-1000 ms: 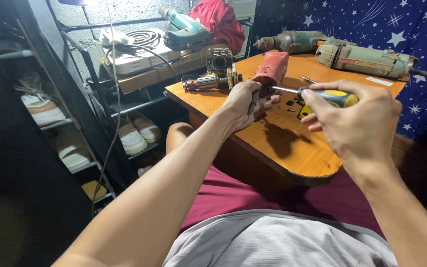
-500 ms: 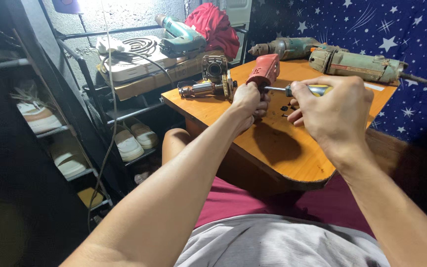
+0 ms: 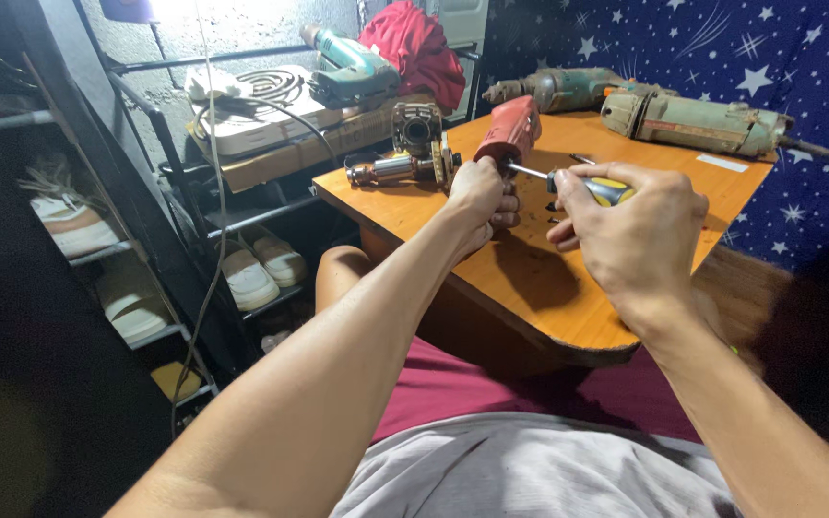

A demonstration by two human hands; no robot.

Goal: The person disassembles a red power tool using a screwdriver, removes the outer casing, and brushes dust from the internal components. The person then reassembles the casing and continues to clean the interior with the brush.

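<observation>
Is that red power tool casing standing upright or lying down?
Tilted, not flat: the red casing leans on the table, steadied by the left hand.

head-worn view, looking down; close over low table (image 3: 530, 278)

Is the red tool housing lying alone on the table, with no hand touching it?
No, the left hand grips the red tool housing while the right hand holds a screwdriver pointed at it.

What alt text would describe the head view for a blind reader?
The left hand steadies a red tool housing on an orange table while the right hand drives a yellow-handled screwdriver into it. Two old drills lie behind.
</observation>
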